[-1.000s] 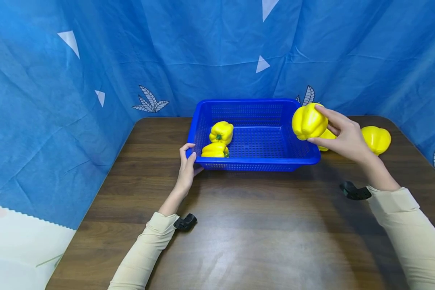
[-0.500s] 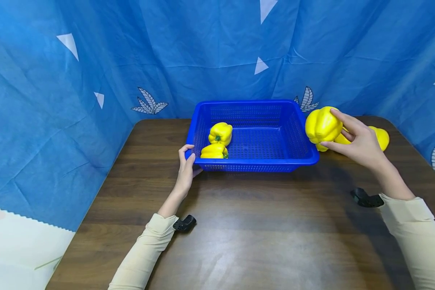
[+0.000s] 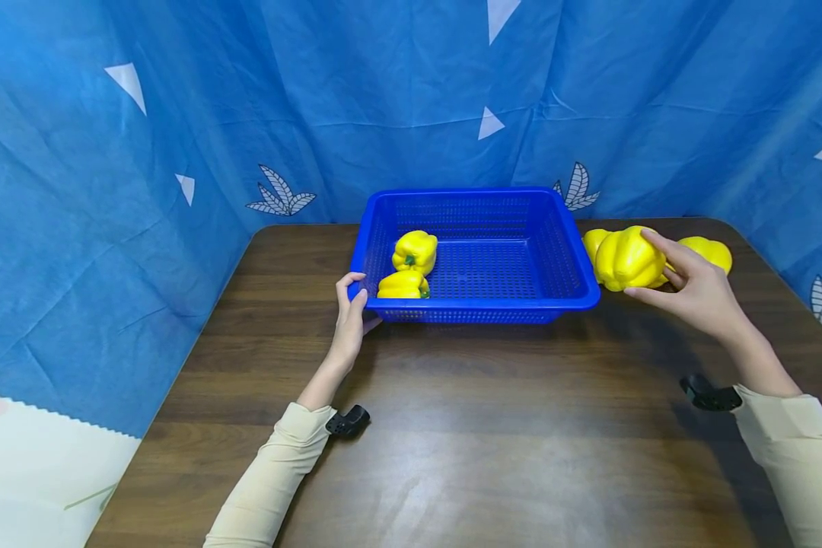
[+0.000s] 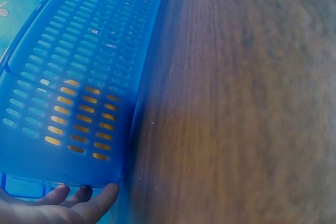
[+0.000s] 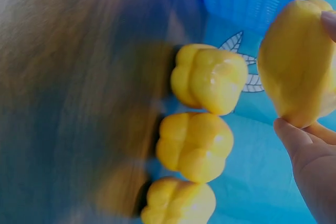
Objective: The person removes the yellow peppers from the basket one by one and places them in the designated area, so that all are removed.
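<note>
Clock read from my seat, centred on the basket, twelve farthest off.

Held: one glossy yellow, lobed bell pepper (image 3: 630, 260), outside the basket at three o'clock, just beyond the rim. My right hand (image 3: 699, 293) grips it, thumb on the near side, fingers at the upper side. Whether its underside meets the table, I cannot tell.

About it: three more yellow lobed bell peppers in a row, plain in the right wrist view: the one nearest the basket (image 5: 210, 77), the middle one (image 5: 194, 145) and the outermost one (image 5: 181, 203). From the head view the held pepper and my hand partly cover them; all lie toward three o'clock.

Basket: blue plastic, rectangular, perforated walls; rim (image 3: 479, 304). My left hand (image 3: 348, 320) grips its corner at eight o'clock, fingers bent over the rim.

Inside: two yellow bell peppers. The farther one (image 3: 414, 253), at nine o'clock, turns its green stem toward me; the nearer one (image 3: 403, 285), at eight, lies on its side, stem toward three, lower edge hidden by the rim.

Beyond: brown wood-grain table (image 3: 452, 388). At twelve, blue fabric curtain (image 3: 397, 91) printed with white triangles and leaves. Cream sleeves (image 3: 267, 487) on both arms; a small black device (image 3: 348, 421) at each wrist.
</note>
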### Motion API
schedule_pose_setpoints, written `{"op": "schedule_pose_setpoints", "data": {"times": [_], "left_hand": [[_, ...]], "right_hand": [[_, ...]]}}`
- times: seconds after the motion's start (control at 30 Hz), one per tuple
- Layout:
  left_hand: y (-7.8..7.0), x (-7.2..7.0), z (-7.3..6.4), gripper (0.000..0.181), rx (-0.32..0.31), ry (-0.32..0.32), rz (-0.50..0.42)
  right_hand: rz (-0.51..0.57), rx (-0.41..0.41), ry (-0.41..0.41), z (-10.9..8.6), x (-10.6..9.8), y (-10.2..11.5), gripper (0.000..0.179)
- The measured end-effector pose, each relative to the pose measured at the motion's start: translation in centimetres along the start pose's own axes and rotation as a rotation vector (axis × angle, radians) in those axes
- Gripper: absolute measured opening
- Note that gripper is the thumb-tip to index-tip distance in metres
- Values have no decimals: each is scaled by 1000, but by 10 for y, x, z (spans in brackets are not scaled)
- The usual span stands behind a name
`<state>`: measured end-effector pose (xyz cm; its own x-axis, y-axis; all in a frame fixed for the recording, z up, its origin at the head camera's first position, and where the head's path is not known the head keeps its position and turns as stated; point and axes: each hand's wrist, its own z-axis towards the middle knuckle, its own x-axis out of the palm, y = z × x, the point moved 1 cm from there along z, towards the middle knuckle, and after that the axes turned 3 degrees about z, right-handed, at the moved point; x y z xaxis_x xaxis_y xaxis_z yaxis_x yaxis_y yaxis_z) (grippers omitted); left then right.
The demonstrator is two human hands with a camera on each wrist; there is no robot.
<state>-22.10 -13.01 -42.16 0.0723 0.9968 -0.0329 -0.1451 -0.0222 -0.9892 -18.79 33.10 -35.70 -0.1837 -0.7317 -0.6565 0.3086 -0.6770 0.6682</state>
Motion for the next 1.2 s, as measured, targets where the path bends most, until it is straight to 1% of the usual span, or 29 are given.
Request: {"op": "schedule_pose_setpoints", "data": {"times": [0.13,0.23,0.43,0.6,0.7,0.77,1.0,1.2], "left_hand": [[-1,0,0,36,-2,-2,13],[0,0,0,35,-4,-1,29],[0,1,-1,34,-9,4,44],[1,0,0,33,-8,-2,33],[1,0,0,34,-9,2,37],[1,0,0,35,-10,5,43],[0,0,-1,36,-13,6,59],[-1,1,-1,37,-11,7,55]], "right_hand": [[-1,5,17,-4,0,-6,79],[6,29,37,-8,2,-11,79],[24,115,90,-17,10,-25,78],[47,205,158,-20,18,-34,79],[51,237,180,-21,22,-39,79],[57,240,181,-22,23,-41,79],[96,208,183,-22,26,-47,80],[137,184,224,-23,27,-52,78]]}}
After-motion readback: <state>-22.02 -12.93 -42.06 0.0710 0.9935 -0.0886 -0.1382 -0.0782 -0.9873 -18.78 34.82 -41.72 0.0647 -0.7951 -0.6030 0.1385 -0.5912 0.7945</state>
